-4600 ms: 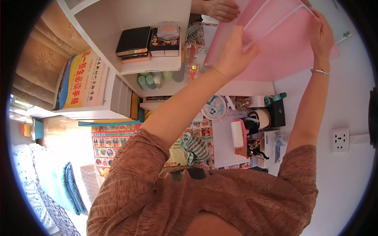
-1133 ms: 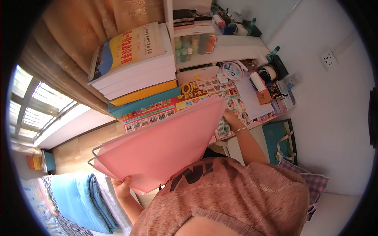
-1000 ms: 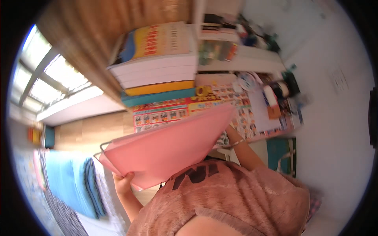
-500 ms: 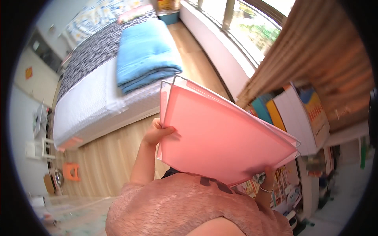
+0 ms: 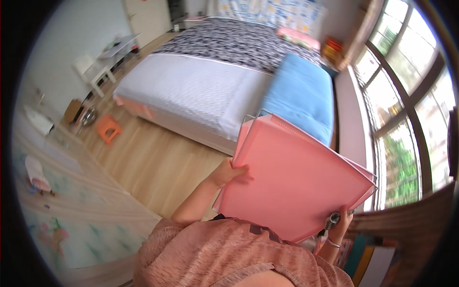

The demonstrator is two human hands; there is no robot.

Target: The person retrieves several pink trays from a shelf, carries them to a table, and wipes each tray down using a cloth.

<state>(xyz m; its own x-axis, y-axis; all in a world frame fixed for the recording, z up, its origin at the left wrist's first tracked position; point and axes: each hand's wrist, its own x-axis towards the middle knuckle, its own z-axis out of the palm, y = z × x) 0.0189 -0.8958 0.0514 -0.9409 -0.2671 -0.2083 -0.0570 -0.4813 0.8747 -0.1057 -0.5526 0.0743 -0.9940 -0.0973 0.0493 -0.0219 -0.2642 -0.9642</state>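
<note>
I hold a stack of large flat pink fabric panels with thin wire frames point(image 5: 296, 177) tilted in front of my chest; it looks like a collapsed storage box. My left hand point(image 5: 227, 173) grips its left edge, thumb on the near face and fingers out of sight behind. At the lower right edge, my right hand point(image 5: 342, 224) is closed round the stack, a bracelet on its wrist. A small dark and silvery roundish object point(image 5: 332, 220) shows beside the right fingers; I cannot make out its kind.
Ahead stands a bed point(image 5: 191, 91) with a folded blue quilt point(image 5: 301, 91) on its right side. Windows point(image 5: 401, 105) line the right. On the wooden floor point(image 5: 162, 162) sits an orange stool point(image 5: 109, 128), with a white chair point(image 5: 93, 74) farther back. A sheer printed net point(image 5: 86, 215) hangs at left.
My view has swung to the right, so the bed now lies straight ahead and more window shows. Both hands keep their hold on the pink panels, which sit slightly lower and farther right.
</note>
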